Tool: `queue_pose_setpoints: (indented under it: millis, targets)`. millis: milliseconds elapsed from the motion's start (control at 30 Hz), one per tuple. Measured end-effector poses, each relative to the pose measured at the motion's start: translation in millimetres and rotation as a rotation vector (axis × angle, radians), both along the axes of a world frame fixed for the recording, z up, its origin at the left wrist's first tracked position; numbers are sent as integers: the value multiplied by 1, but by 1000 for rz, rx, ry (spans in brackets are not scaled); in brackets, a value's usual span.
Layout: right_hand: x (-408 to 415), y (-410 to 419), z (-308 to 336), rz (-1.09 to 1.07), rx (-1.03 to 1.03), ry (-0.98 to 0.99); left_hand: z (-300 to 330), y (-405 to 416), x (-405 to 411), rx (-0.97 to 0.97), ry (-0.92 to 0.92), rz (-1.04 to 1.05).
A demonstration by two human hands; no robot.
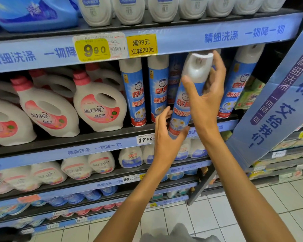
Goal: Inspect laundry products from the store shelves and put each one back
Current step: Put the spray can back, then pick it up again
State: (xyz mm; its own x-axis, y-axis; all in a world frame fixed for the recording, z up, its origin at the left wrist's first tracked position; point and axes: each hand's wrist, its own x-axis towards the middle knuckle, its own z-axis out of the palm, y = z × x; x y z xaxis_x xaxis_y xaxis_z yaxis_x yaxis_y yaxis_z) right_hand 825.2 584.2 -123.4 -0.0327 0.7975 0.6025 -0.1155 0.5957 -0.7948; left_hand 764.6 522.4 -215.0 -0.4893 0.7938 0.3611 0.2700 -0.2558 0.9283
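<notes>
The tall blue aerosol spray can with a pale grey-white cap [187,95] stands almost upright in front of the middle shelf, its long axis running top to bottom with the cap leaning a little to the right, so that the cap sits just under the blue edge strip of the shelf above [182,39] while its red-banded base hangs at the near lip of the dark middle shelf board [112,131]. The right hand [206,95] wraps the upper half, thumb laid across the front below the cap and fingers curled round the far side up to the cap's rim. The left hand [166,130] cups the base, thumb under the near side and fingers curved behind the can's left. Both grips are closed round the can, the right higher and the left lower. Behind and slightly left of the can there appears to be a gap in the row, between the two matching blue spray cans to the left [147,91] and the single matching can to the right [238,84]; I judge the coming move depends on keeping the can vertical and pushing it away into that slot, base first. Further left stand white detergent jugs with pink caps and pink labels [98,105].
</notes>
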Motion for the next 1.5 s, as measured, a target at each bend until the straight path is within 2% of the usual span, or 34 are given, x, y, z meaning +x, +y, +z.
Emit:
queue_pose_setpoints:
  millis: [167,233,333,467,533,667,800,867,967,1100,1167,1200,1300,1333,1433,1500]
  targets:
    - [18,-14,5,264,-181,150,-2,-31,-8,-188,-103,-206]
    - [22,-17,5,366,-262,140,-4,-46,-15,-215,-160,-268]
    - [27,-14,-1,443,-396,148,-5,-70,-28,-327,-300,-398]
    - [27,-14,-20,663,-746,310,-7,-94,-36,-447,-571,-645]
    - [20,-22,-28,711,-809,302,-7,-100,-36,-478,-607,-710]
    - [10,-30,-33,716,-697,295,-12,-104,-31,-472,-596,-702]
    - [11,-34,-26,721,-568,261,-12,-104,-30,-419,-528,-453]
    - [9,-37,-23,724,-569,261,-12,-105,-32,-381,-534,-425]
    - [4,-39,-19,715,-615,253,-12,-107,-35,-342,-656,-520]
    - [-2,-42,-23,785,-760,281,-13,-110,-30,-362,-1000,-810]
    - [-3,-42,-25,790,-765,268,-15,-111,-29,-391,-959,-813]
    - [-4,-42,-25,769,-761,255,-15,-111,-30,-410,-878,-773]
    - [-4,-42,-24,643,-665,146,-20,-112,-33,-443,-554,-512]
    - [-5,-43,-24,609,-611,107,-20,-111,-33,-424,-501,-446]
    - [-8,-46,-22,589,-531,49,-18,-107,-27,-374,-491,-332]
    - [-9,-47,-21,610,-527,30,-14,-104,-26,-370,-635,-365]
